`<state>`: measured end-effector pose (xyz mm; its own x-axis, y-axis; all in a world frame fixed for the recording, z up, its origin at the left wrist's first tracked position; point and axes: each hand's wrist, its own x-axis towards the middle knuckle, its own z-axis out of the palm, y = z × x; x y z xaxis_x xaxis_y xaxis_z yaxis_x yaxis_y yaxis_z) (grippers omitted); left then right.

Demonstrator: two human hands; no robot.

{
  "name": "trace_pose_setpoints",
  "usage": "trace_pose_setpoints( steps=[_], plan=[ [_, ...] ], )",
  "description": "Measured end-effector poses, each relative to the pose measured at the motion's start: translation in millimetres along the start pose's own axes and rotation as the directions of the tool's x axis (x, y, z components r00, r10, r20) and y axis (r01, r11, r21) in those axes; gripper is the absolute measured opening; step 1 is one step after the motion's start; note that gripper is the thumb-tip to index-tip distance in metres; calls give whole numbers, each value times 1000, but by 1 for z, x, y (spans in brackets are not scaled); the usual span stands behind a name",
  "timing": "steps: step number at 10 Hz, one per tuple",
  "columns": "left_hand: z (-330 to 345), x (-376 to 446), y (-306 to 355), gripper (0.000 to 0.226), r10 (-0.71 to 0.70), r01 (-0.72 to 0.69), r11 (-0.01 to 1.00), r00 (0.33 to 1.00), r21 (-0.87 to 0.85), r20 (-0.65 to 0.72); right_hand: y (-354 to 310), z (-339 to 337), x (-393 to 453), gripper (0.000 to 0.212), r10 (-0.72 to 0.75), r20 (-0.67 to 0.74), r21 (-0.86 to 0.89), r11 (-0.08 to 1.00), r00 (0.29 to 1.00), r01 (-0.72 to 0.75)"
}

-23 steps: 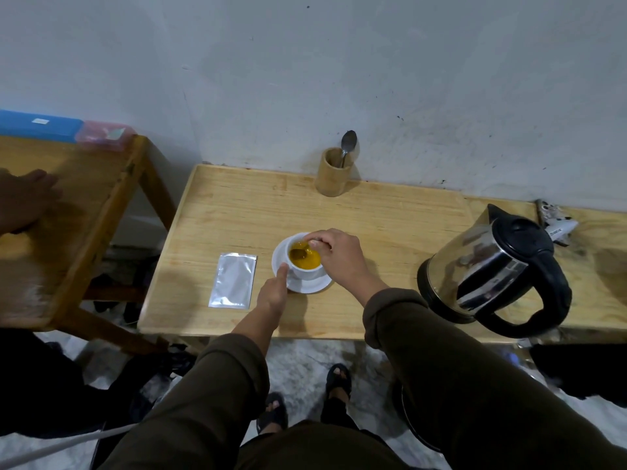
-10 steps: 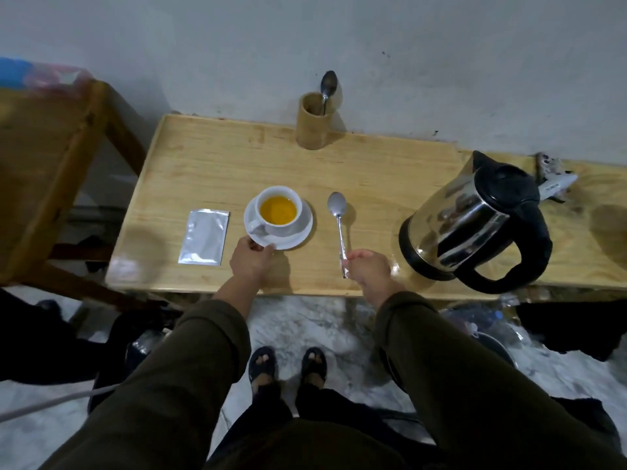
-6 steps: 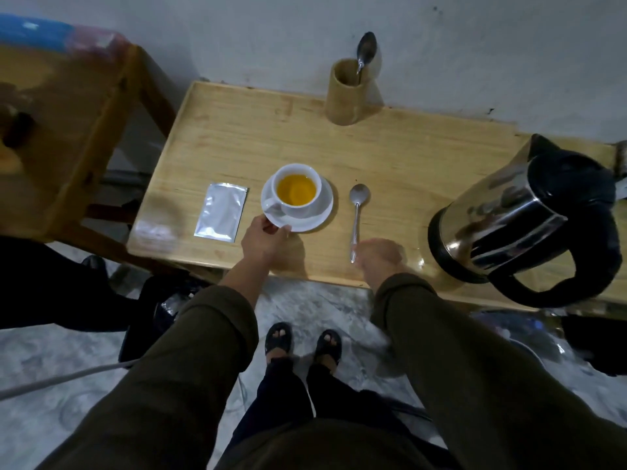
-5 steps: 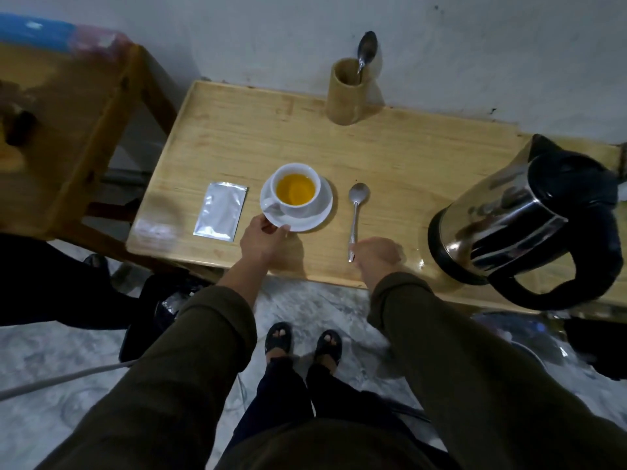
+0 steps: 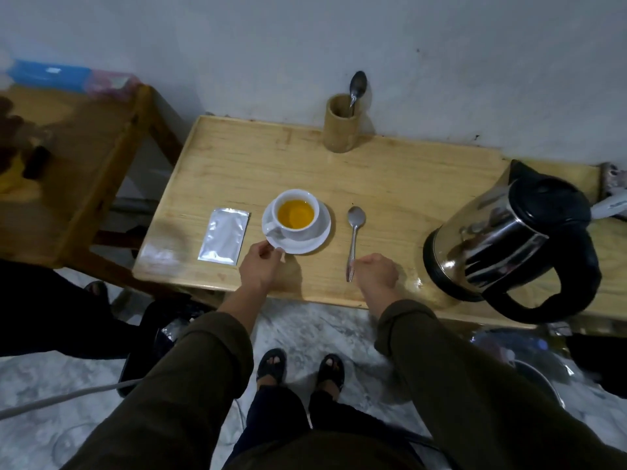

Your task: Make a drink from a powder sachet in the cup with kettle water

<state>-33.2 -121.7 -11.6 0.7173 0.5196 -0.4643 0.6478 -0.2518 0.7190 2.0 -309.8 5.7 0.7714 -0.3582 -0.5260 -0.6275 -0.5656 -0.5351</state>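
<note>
A white cup (image 5: 296,214) of orange-yellow drink stands on a white saucer (image 5: 319,239) near the wooden table's front edge. My left hand (image 5: 259,269) pinches the saucer's near-left rim, by the cup's handle. A silver sachet (image 5: 224,239) lies flat left of the saucer. To the right of the saucer a metal spoon (image 5: 354,237) lies on the table, bowl pointing away. My right hand (image 5: 375,274) rests curled beside the spoon's handle end, fingertips touching it but not wrapped around it. The steel kettle (image 5: 509,239) with black lid and handle stands at the right.
A bamboo holder (image 5: 341,125) with a second spoon stands at the back against the wall. A second wooden table (image 5: 68,157) is at the left, with blue and pink boxes on it. A gap separates the two tables. A white plug lies behind the kettle.
My right hand has taken the spoon out of the cup and laid it on the table right of the saucer. My left hand stays on the saucer. Over the last half second nothing has moved.
</note>
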Motion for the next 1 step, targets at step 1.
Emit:
trace_pose_setpoints(
  steps=[1],
  plan=[
    [-8, -16, -15, 36, 61, -60, 997, 998, 41, -30, 19, -4, -32, 5, -138, 2, 160, 978, 990, 135]
  ],
)
